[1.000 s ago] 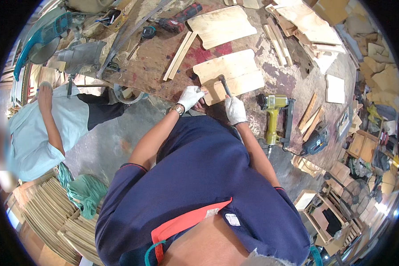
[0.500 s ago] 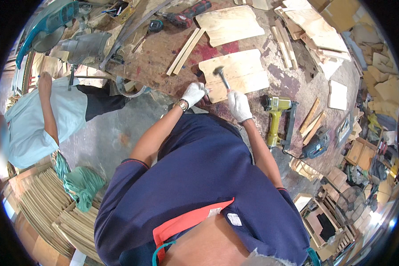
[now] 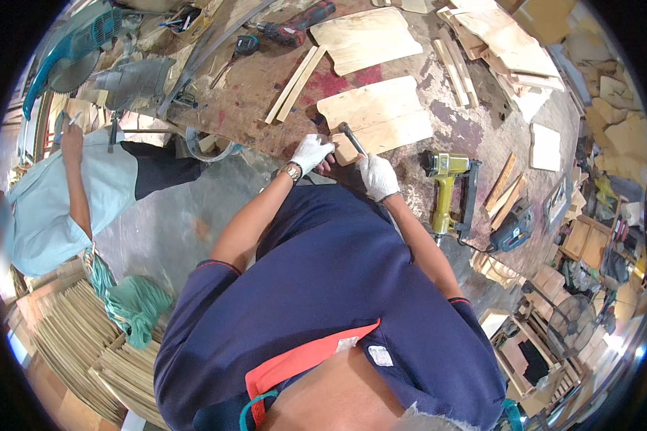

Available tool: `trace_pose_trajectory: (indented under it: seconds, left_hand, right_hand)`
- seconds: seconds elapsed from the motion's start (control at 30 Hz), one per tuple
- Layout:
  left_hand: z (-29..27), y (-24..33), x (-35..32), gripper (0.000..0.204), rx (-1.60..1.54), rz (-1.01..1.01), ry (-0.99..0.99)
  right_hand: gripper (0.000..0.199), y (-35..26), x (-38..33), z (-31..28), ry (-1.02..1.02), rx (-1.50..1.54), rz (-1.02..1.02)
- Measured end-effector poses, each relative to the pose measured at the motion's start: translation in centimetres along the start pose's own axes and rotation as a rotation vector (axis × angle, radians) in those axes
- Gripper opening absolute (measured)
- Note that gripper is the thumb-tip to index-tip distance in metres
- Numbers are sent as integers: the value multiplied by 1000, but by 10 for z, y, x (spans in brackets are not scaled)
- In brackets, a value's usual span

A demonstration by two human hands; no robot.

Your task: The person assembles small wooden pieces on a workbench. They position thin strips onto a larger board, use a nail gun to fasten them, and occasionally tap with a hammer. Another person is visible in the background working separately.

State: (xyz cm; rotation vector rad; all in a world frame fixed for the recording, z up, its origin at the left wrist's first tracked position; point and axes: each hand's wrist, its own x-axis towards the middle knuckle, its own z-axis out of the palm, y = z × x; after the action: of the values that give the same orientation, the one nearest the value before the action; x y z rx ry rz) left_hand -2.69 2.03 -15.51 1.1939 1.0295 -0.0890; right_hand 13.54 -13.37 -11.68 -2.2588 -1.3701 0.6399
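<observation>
My left hand (image 3: pixel 311 151), in a white glove, lies with fingers curled on the near corner of the plywood panel (image 3: pixel 376 116), pressing it to the bench (image 3: pixel 453 122). My right hand (image 3: pixel 378 176), gloved likewise, is wrapped tight around the handle of a hammer (image 3: pixel 351 138), whose head sits on the panel just beyond my knuckles, between both hands. Right of my right hand, near but apart, lies a yellow nail gun (image 3: pixel 446 192). Two wood strips (image 3: pixel 295 83) lie beyond my left hand.
</observation>
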Motion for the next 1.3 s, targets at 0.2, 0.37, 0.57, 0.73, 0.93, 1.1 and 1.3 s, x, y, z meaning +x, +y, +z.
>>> trace_pose_trajectory:
  seconds: [0.2,0.37,0.57,0.73,0.93,1.1,1.3]
  left_hand:
    - [6,9,-5,39,47,-14,83]
    - [8,13,-5,46,35,-10,72]
    - [7,7,1,45,1,-27,71]
    - [5,5,2,44,-39,-21,46]
    - [4,6,3,44,38,-5,62]
    - [5,5,4,42,10,-13,58]
    - [3,4,6,39,13,-44,54]
  right_hand:
    - [45,22,18,-28,379,349,105]
    - [52,39,23,-21,312,202,151]
    - [54,31,22,-22,441,351,126]
    - [45,18,24,-23,397,188,69]
    - [41,9,27,-37,285,103,191]
    - [44,30,43,-61,623,435,307]
    - [41,61,53,-56,214,145,246]
